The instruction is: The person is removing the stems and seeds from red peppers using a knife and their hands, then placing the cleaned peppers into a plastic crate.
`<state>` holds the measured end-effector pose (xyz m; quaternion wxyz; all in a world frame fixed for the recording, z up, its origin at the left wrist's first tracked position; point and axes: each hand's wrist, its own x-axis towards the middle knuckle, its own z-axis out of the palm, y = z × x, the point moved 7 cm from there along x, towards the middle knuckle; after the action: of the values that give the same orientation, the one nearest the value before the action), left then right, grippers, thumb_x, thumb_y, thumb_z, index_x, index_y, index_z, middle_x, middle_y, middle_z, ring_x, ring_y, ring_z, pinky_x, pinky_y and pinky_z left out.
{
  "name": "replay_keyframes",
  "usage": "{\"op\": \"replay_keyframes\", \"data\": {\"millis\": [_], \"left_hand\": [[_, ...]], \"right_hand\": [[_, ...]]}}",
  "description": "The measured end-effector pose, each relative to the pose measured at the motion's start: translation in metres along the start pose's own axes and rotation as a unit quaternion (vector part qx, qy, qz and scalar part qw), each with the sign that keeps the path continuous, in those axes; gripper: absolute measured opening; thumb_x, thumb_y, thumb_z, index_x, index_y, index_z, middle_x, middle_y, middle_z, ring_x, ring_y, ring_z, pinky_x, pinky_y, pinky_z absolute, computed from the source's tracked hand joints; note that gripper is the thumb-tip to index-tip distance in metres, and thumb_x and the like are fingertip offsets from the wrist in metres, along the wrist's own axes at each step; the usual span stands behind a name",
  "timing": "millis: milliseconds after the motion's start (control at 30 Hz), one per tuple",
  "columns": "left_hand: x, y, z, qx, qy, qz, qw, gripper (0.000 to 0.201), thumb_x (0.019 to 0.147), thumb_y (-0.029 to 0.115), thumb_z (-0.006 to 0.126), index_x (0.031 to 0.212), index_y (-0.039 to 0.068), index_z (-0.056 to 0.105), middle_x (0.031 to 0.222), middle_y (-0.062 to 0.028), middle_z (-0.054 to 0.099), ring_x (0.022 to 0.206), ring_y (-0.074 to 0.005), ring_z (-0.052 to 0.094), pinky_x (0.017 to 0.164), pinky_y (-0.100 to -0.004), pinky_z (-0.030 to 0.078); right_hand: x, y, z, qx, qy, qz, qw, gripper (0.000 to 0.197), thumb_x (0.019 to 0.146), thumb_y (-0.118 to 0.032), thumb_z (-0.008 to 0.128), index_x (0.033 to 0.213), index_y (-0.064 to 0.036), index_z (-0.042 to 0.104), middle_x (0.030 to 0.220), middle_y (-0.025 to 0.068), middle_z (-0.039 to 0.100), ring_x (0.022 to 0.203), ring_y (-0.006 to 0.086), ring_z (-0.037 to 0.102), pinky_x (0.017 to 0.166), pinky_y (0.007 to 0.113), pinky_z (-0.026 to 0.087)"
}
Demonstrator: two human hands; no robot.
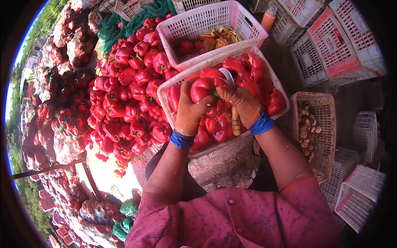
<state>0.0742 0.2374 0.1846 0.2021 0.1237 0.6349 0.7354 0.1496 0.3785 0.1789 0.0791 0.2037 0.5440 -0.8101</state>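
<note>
My left hand (189, 113), in an orange-brown glove with a blue band at the wrist, is closed around a red bell pepper (201, 88). The pepper's green stem side faces my right hand (245, 105), which wears a matching glove. That hand is closed on a knife (235, 122); its wooden handle sticks out below the fingers and its curved blade shows above them. My right fingers and thumb meet the pepper at its stem. Both hands are over a white plastic crate (276, 79) full of red bell peppers.
Beyond it, another white crate (188, 33) holds pepper scraps. A large heap of red peppers (124, 91) lies to the left, with filled net sacks (68, 136) farther out. At right stand a crate of trimmings (326, 136) and stacked crates (331, 39). An orange bottle (269, 18) stands at the back.
</note>
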Motion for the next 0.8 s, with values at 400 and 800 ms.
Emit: {"op": "replay_keyframes", "data": {"millis": [400, 800], "left_hand": [[-0.009, -0.021, 0.015, -0.227, 0.022, -0.104, 0.968, 0.05, 0.085, -0.001, 0.073, 0.132, 0.001, 0.056, 0.106, -0.0091, 0.071, 0.094, -0.0197, 0.07, 0.085, -0.0318, 0.059], [-0.013, -0.003, 0.002, -0.225, -0.128, -0.114, 0.959, 0.054, 0.082, 0.002, 0.071, 0.133, -0.002, 0.057, 0.109, -0.0093, 0.071, 0.096, -0.0185, 0.069, 0.091, -0.0314, 0.055]], "right_hand": [[-0.001, 0.007, -0.004, -0.002, -0.032, 0.031, 0.999, 0.045, 0.091, -0.041, 0.071, 0.122, -0.0083, 0.066, 0.085, 0.0005, 0.068, 0.04, 0.0122, 0.054, 0.031, 0.025, 0.039], [-0.01, 0.017, -0.005, 0.12, -0.095, 0.094, 0.984, 0.048, 0.093, -0.037, 0.061, 0.125, -0.0024, 0.063, 0.083, 0.0111, 0.074, 0.04, 0.0208, 0.061, 0.027, 0.031, 0.043]]}}
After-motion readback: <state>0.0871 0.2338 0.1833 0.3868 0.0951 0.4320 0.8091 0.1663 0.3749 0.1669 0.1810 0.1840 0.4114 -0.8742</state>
